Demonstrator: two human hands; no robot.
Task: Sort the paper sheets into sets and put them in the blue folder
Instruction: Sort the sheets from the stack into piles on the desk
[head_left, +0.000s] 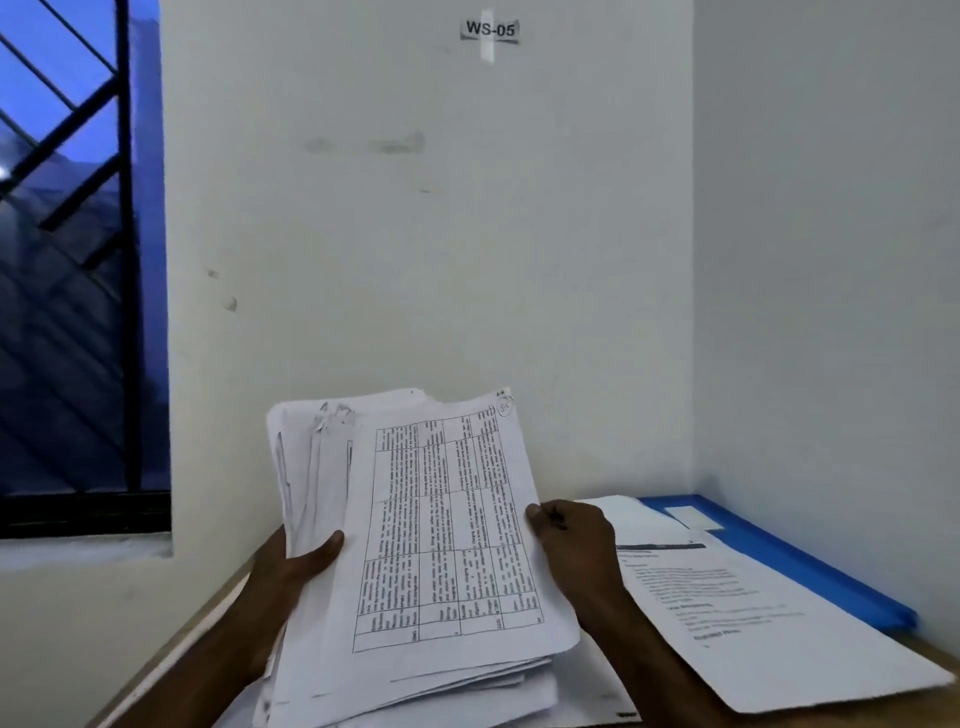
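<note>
Head view: a corner of a room with white walls, a wooden table (205, 616) pushed into it, and one window (78, 260) on the left with black bars and blue dusk behind. One paper label (489, 29) reading "WS-05" is taped high on the far wall. We count two hands, one folder and two groups of paper. The thick stack of paper sheets (441, 551) is held tilted up off the table, well in front of the far wall; its sheets are too many and too ragged at the edges to count, and the top sheet carries a printed grid turned sideways. The left hand (291, 569) grips the stack's left edge, thumb across the front and fingers behind. The right hand (571, 540) pinches the right edge of the top sheets, so the two hands are apart, one on each side. More loose paper shows under the stack's lower edge. The blue folder (815, 569) lies flat at the right, along the side wall. On it rests a printed page (753, 623) with at least one more white sheet under it; we cannot tell whether the folder's cover is open.
</note>
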